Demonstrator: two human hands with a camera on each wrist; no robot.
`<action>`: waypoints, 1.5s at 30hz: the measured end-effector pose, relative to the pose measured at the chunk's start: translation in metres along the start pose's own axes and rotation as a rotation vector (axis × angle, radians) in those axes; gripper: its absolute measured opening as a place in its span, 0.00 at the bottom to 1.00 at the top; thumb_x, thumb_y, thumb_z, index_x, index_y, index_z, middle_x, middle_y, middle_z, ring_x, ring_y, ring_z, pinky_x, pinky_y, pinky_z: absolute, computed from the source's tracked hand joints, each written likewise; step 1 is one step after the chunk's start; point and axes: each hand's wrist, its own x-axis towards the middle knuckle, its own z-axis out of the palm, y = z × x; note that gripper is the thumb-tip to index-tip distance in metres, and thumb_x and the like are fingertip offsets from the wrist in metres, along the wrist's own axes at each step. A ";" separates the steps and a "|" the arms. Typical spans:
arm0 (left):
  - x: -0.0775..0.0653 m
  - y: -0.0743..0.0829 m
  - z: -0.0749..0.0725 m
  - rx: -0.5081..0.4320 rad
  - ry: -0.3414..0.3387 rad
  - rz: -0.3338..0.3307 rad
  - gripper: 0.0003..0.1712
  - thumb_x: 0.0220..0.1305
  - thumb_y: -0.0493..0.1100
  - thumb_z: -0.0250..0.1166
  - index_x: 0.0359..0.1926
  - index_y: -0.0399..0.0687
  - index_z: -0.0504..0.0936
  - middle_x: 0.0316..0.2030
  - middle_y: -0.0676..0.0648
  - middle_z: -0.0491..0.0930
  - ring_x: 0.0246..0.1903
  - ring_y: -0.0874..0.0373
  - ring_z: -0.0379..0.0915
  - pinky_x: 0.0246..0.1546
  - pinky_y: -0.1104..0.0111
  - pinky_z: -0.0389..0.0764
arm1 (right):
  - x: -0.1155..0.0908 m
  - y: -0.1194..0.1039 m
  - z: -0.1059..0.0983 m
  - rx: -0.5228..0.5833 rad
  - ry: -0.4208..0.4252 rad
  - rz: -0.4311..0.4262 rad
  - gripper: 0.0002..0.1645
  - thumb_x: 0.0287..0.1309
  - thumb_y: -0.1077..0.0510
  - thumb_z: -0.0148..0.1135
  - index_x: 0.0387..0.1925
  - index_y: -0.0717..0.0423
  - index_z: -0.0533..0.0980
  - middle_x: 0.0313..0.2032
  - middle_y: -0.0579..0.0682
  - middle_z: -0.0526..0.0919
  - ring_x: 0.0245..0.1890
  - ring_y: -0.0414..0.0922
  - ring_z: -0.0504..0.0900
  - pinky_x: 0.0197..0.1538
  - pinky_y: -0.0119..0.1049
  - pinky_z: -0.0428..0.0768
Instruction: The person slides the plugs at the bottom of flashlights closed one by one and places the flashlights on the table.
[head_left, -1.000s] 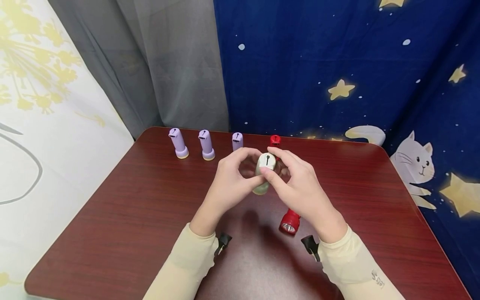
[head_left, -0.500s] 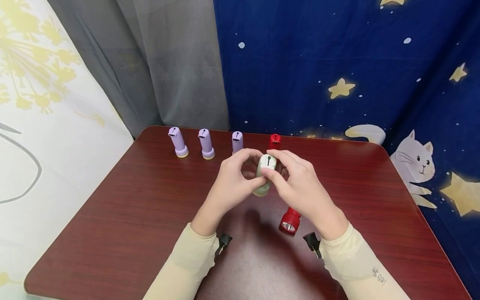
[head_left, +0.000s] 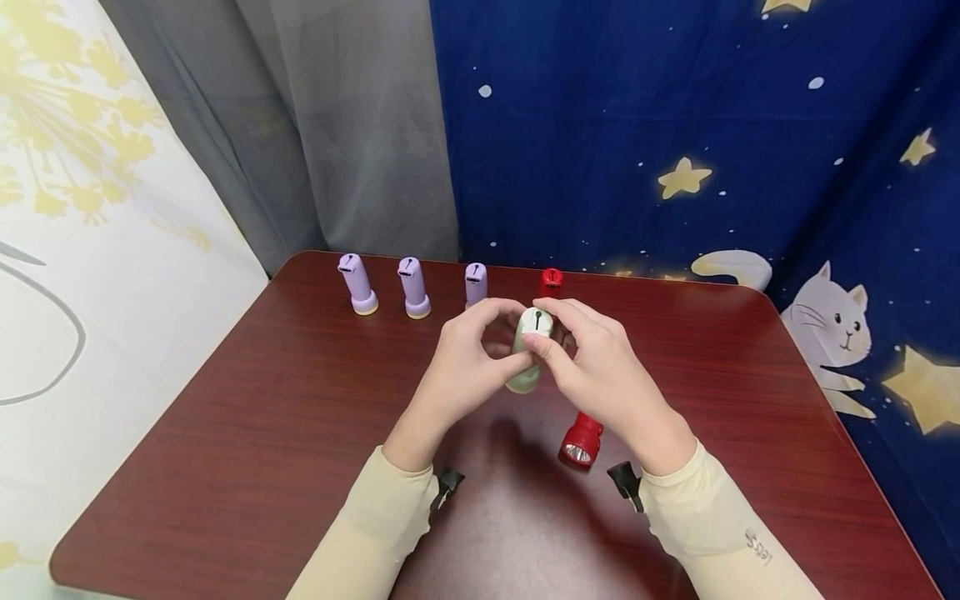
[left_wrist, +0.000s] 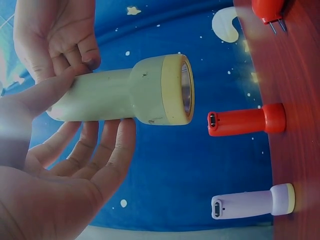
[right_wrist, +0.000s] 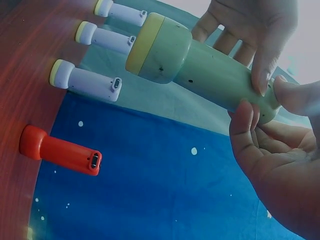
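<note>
A pale green flashlight [left_wrist: 107, 95] with a yellow rim round its lens is held above the table, tail end up and lens down. My left hand [head_left: 467, 358] grips its body, thumb on one side and fingers along the other. At the tail end my right hand [head_left: 603, 371] pinches the flashlight [right_wrist: 215, 70] with thumb and fingertips. In the head view the pale tail cap [head_left: 537, 321] shows a dark keyhole-like mark. A red flashlight [head_left: 581, 442] lies on the table below my right hand, its lens towards me and its tail hidden by that hand.
Along the far table edge several flashlights stand on their lenses: purple ones [head_left: 357, 285] to the left and a red one [head_left: 551, 282] behind my hands. Two metal prongs [left_wrist: 277, 26] jut from a red thing in the left wrist view. Curtains [head_left: 600, 142] hang behind the table [head_left: 247, 433].
Both hands keep hold of the green flashlight, which has shifted very slightly. The flashlights on the table have stayed where they were.
</note>
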 end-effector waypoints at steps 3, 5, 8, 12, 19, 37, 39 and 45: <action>0.000 0.000 0.000 0.003 -0.003 -0.003 0.23 0.58 0.33 0.79 0.54 0.42 0.84 0.46 0.43 0.86 0.41 0.53 0.87 0.45 0.68 0.92 | 0.000 0.001 0.000 0.000 0.001 0.001 0.26 0.69 0.56 0.71 0.64 0.61 0.80 0.51 0.52 0.88 0.39 0.44 0.82 0.42 0.41 0.86; 0.000 0.000 0.000 0.005 -0.006 -0.004 0.23 0.58 0.33 0.79 0.55 0.42 0.84 0.46 0.43 0.86 0.41 0.53 0.87 0.45 0.68 0.92 | -0.001 0.001 0.001 -0.001 0.002 0.004 0.26 0.69 0.56 0.71 0.64 0.61 0.80 0.51 0.52 0.88 0.39 0.44 0.82 0.42 0.41 0.86; 0.000 0.000 0.000 0.007 -0.009 -0.006 0.24 0.58 0.33 0.79 0.55 0.42 0.84 0.46 0.43 0.86 0.41 0.53 0.87 0.46 0.68 0.92 | -0.001 0.001 0.001 -0.003 0.001 0.013 0.25 0.70 0.56 0.71 0.64 0.60 0.80 0.51 0.52 0.88 0.39 0.44 0.82 0.42 0.39 0.85; 0.001 0.001 0.000 0.002 -0.010 -0.005 0.24 0.58 0.33 0.79 0.55 0.42 0.84 0.46 0.43 0.86 0.41 0.53 0.87 0.46 0.67 0.92 | -0.001 0.002 0.001 -0.005 -0.007 0.024 0.25 0.70 0.55 0.70 0.65 0.59 0.80 0.50 0.51 0.88 0.39 0.44 0.82 0.43 0.38 0.85; 0.001 0.000 0.000 0.000 -0.010 -0.001 0.24 0.58 0.34 0.80 0.55 0.42 0.84 0.46 0.43 0.86 0.42 0.53 0.87 0.45 0.67 0.92 | 0.000 0.001 0.000 -0.015 -0.013 0.030 0.26 0.70 0.55 0.70 0.65 0.59 0.79 0.52 0.52 0.88 0.40 0.44 0.82 0.43 0.39 0.85; 0.000 -0.006 -0.002 0.005 0.018 -0.014 0.23 0.59 0.37 0.80 0.55 0.44 0.85 0.46 0.44 0.87 0.44 0.53 0.87 0.46 0.64 0.92 | 0.007 0.005 -0.011 -0.065 0.006 0.000 0.27 0.70 0.57 0.69 0.67 0.60 0.78 0.53 0.54 0.87 0.38 0.45 0.82 0.43 0.44 0.86; 0.000 -0.006 -0.002 0.009 0.018 -0.013 0.23 0.60 0.37 0.80 0.55 0.44 0.85 0.46 0.44 0.87 0.44 0.53 0.87 0.46 0.65 0.92 | 0.008 0.006 -0.012 -0.068 0.000 0.012 0.28 0.71 0.56 0.68 0.68 0.59 0.77 0.53 0.54 0.87 0.39 0.46 0.82 0.43 0.45 0.86; 0.000 -0.005 -0.003 0.013 0.015 -0.013 0.23 0.60 0.38 0.80 0.56 0.42 0.85 0.47 0.44 0.87 0.44 0.52 0.87 0.47 0.62 0.92 | 0.014 0.010 -0.017 -0.090 -0.001 0.035 0.27 0.72 0.57 0.68 0.68 0.60 0.78 0.51 0.55 0.87 0.38 0.47 0.82 0.43 0.44 0.85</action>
